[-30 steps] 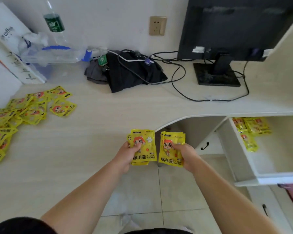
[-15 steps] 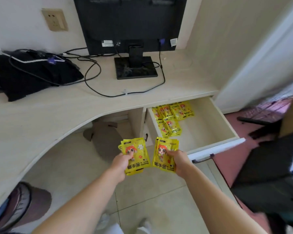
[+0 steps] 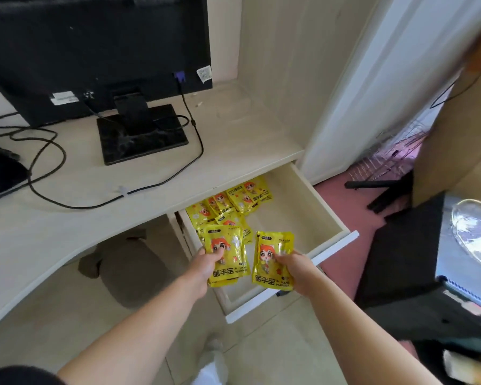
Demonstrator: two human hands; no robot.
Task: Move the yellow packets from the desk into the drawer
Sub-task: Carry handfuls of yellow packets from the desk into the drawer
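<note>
My left hand (image 3: 204, 266) grips a small stack of yellow packets (image 3: 228, 262) with a red-haired cartoon figure, thumb on the front. My right hand (image 3: 296, 269) holds a second stack of yellow packets (image 3: 272, 273) beside it. Both stacks hover over the front part of the open drawer (image 3: 331, 218), which is pulled out from under the desk (image 3: 67, 232). Several more yellow packets (image 3: 233, 201) lie at the drawer's back left.
A black monitor (image 3: 95, 51) on its stand (image 3: 142, 134) sits on the desk with cables (image 3: 53, 168) trailing left. A dark bundle (image 3: 0, 173) lies at the left edge. A black chair (image 3: 400, 262) and a notebook (image 3: 467, 293) stand at the right.
I have turned right from the desk's packet pile toward the drawer. Both hands carried their stacks from over the floor to above the open drawer.
</note>
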